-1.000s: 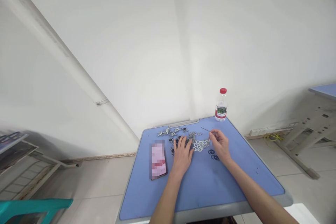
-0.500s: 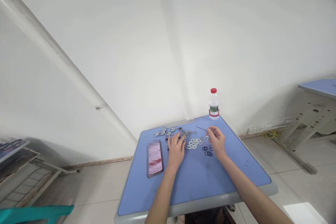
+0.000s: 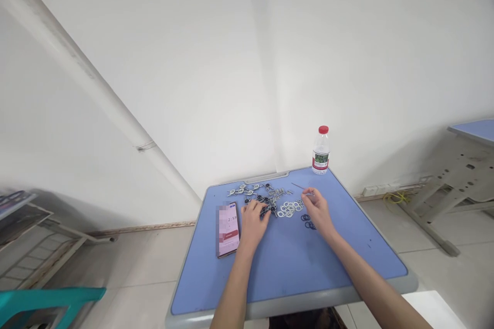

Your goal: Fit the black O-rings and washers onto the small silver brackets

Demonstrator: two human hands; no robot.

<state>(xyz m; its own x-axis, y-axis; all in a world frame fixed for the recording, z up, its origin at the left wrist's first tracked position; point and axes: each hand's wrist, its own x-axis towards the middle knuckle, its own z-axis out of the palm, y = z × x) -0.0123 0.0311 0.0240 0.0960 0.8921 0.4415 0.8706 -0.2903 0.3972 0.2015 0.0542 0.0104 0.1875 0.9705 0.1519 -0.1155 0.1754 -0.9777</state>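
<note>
On the blue table [image 3: 293,267] lies a scatter of small metal parts [image 3: 262,193], silver washers [image 3: 289,209] and black rubber rings [image 3: 309,221]. My left hand [image 3: 252,221] rests on the table with fingers curled over black pieces at the near edge of the scatter; what it holds I cannot make out. My right hand [image 3: 315,207] pinches a thin metal rod [image 3: 299,186] that points toward the far edge, just beyond the black rings.
A phone [image 3: 228,222] with a lit screen lies left of my left hand. A clear water bottle [image 3: 321,150] with a red cap stands at the far right corner. Another blue table [image 3: 473,131] stands at the right. A teal chair [image 3: 50,300] sits at lower left.
My left hand has drawn back toward me from the pile and curled its fingers. My right hand keeps its pinch on the rod. The camera has shifted slightly.
</note>
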